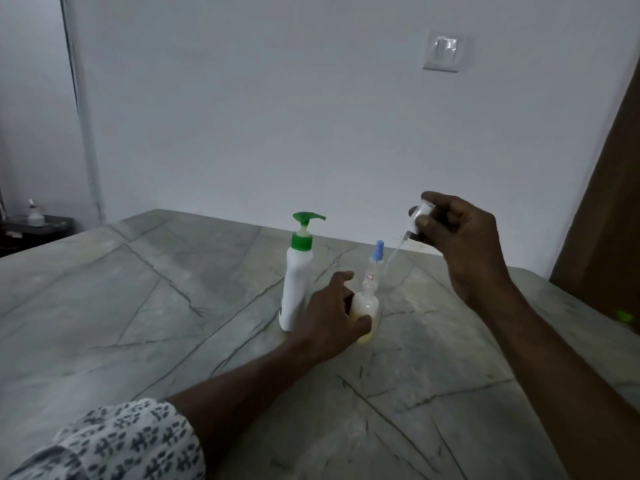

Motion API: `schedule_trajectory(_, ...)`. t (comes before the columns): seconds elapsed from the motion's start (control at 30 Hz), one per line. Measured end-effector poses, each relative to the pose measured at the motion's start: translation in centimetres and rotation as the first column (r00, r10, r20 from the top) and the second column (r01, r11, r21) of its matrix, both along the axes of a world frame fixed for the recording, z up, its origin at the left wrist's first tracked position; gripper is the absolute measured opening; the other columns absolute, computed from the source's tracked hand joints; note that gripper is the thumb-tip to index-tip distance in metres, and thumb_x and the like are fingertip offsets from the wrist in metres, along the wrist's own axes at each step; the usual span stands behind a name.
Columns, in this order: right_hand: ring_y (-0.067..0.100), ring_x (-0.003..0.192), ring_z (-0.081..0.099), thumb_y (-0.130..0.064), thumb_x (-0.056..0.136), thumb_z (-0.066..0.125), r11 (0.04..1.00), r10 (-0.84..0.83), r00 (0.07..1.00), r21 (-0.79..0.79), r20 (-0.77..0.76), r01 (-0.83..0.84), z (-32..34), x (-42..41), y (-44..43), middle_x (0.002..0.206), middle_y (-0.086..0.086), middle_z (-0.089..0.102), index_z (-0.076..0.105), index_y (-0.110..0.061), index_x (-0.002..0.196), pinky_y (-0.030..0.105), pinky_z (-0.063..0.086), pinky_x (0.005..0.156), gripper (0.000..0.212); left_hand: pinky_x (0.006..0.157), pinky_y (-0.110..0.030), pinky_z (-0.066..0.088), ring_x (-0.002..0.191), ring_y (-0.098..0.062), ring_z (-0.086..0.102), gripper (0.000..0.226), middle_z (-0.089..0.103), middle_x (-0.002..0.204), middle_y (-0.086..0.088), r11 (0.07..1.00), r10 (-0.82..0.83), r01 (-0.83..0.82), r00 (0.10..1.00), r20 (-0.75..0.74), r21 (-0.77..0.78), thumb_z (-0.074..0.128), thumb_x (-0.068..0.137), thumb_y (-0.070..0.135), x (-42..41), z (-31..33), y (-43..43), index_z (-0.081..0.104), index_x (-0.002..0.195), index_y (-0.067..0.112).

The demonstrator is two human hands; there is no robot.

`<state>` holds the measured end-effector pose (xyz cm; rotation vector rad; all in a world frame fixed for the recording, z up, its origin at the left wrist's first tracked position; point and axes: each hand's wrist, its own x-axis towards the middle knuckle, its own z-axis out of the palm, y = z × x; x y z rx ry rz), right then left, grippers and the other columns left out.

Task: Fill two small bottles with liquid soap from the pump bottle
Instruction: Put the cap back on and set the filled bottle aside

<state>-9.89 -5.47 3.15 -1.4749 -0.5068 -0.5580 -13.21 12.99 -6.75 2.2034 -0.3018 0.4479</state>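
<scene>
A white pump bottle (295, 282) with a green pump head stands upright on the marble table (138, 306). Just right of it, my left hand (329, 315) grips a small clear bottle (364, 315) holding yellowish soap; its neck is uncapped. Directly behind that one stands a second small bottle (375, 258) with a blue spray cap, mostly hidden. My right hand (457, 233) is raised above and to the right, pinching a white spray cap (420, 216) whose thin dip tube hangs down toward the table.
The table butts against a white wall with a light switch (445, 51). A small green object (625, 317) lies at the table's right edge beside a brown door. A dark side table (38, 225) with a small bottle stands far left.
</scene>
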Motion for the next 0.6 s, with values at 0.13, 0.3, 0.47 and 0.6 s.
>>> schedule_trajectory(0.13,0.025,0.095,0.069,0.007,0.089,0.061,1.0,0.023,0.999,0.001,-0.048,-0.023,-0.8,-0.6,1.5,0.108,0.019,0.07,0.062,0.001,0.122,0.028,0.059,0.076,0.034,0.089,-0.022,0.046,0.11,-0.015,0.063,0.083,0.062,0.13,-0.001,1.0,0.0,0.0,1.0,-0.024,0.007,0.077,0.084,0.027,-0.1,0.2,0.0,0.029,0.151,0.018)
schedule_trajectory(0.3,0.023,0.093,0.069,0.008,0.089,0.061,1.0,0.024,0.997,-0.008,-0.071,-0.025,-1.7,-0.2,1.9,0.107,0.02,0.071,0.062,0.002,0.121,0.027,0.06,0.073,0.033,0.087,-0.019,0.043,0.109,-0.013,0.062,0.084,0.062,0.131,-0.001,1.0,-0.008,0.008,0.999,-0.033,-0.001,0.077,0.083,0.026,0.1,0.1,0.1,0.028,0.151,0.019)
schedule_trajectory(0.47,0.026,0.098,0.071,0.009,0.086,0.064,0.993,0.039,0.991,-0.107,-0.128,-0.053,-3.4,0.0,2.3,0.108,0.018,0.071,0.065,-0.005,0.118,0.037,0.061,0.081,0.035,0.085,-0.018,0.044,0.099,-0.007,0.059,0.084,0.063,0.127,-0.001,1.0,-0.019,0.019,1.0,-0.023,-0.005,0.078,0.083,0.024,0.1,0.1,0.1,0.029,0.151,0.017)
schedule_trajectory(0.6,0.026,0.099,0.071,0.005,0.083,0.07,0.984,0.02,0.988,-0.174,-0.152,-0.047,-4.7,0.1,2.7,0.104,0.012,0.072,0.068,-0.01,0.117,0.048,0.058,0.089,0.037,0.08,-0.018,0.045,0.094,-0.006,0.057,0.084,0.063,0.127,-0.002,1.0,-0.021,0.021,1.0,-0.021,-0.003,0.078,0.082,0.025,0.2,0.1,0.1,0.029,0.151,0.017)
